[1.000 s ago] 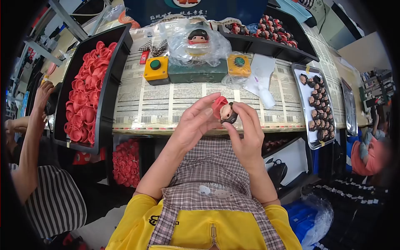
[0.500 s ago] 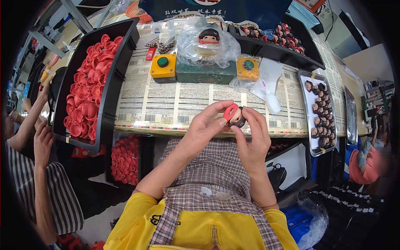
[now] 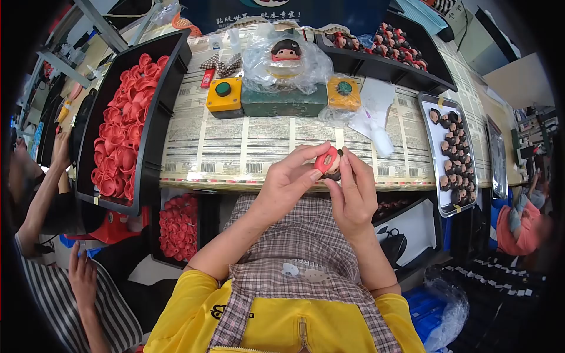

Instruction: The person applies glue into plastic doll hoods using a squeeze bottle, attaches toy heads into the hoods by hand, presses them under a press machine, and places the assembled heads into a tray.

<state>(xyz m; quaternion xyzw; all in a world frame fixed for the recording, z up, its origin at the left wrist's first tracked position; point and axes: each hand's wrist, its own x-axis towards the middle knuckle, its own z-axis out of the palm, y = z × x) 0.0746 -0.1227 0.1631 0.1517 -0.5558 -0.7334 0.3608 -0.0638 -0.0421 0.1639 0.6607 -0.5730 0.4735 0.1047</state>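
A red ring-like piece (image 3: 325,160) is pinched in my left hand (image 3: 288,179), just above the table's front edge. My right hand (image 3: 354,191) has its fingers closed on a small doll head (image 3: 333,171) with dark hair and a pale face. The red piece lies against the head and covers part of its face. My fingertips hide much of both pieces.
A black bin (image 3: 154,126) of red pieces stands left, a metal tray (image 3: 433,154) of doll heads right, another black bin (image 3: 376,67) at the back. Yellow button boxes (image 3: 224,97) flank a green block (image 3: 282,101). A co-worker's hand (image 3: 82,276) is at far left.
My hands and the two pieces have shifted slightly right in view since a second ago. The red piece now covers more of the face. The co-worker's hand has moved lower.
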